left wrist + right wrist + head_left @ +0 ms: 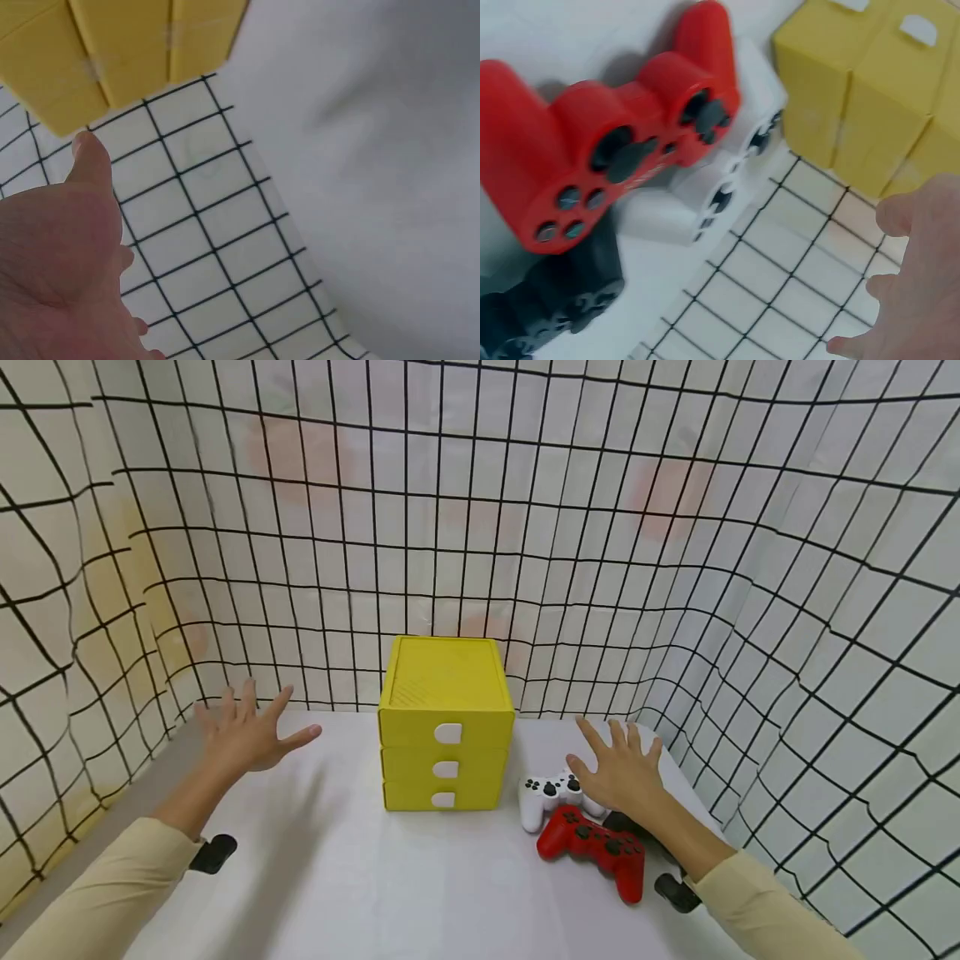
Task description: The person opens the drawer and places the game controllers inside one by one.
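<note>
In the head view my left hand (243, 733) is held with fingers spread to the left of a yellow three-drawer box (447, 727), holding nothing. My right hand (622, 772), fingers also spread and holding nothing, overlaps a white game controller (534, 802) to the right of the box. A red game controller (600, 847) lies in front of the white one. Partly hidden under my right wrist in that view is a black game controller (555, 292), which shows beside the red one in the right wrist view. All three drawers of the box are closed, each with a white tab.
A white table surface (450, 893) carries the box and the controllers. Black grid netting (465, 527) over pale cloth walls rises at the back and on both sides. Dark wrist devices (213, 853) sit at both sleeves.
</note>
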Demonstrator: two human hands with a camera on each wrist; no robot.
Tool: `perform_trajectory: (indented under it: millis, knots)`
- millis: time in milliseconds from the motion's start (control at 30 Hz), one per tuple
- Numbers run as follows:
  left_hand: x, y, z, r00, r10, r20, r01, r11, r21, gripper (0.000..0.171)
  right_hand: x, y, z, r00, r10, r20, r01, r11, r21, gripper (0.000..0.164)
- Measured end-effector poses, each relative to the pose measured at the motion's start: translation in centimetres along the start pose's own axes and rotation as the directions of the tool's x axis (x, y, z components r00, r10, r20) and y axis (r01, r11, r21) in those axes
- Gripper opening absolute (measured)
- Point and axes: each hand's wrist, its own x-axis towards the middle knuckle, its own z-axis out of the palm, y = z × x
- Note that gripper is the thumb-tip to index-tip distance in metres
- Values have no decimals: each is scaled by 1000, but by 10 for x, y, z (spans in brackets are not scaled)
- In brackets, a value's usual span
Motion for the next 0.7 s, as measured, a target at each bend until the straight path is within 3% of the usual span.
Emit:
perform_trajectory:
  millis: [167,333,500,700]
  knots:
    - [1,17,-15,997,42,57,-43,999,13,104,0,-16,-14,1000,-24,18,23,999,25,70]
    - [2,41,-28,990,74,121,-73,997,-11,104,-2,-32,-24,997,-70,19,68,995,66,70]
    - [1,69,-37,981,130,146,-125,991,-37,99,-2,-49,-37,993,-112,40,107,987,120,69]
    - [3,94,-43,961,213,177,-203,976,-74,94,2,-67,-54,985,-165,56,144,951,273,67]
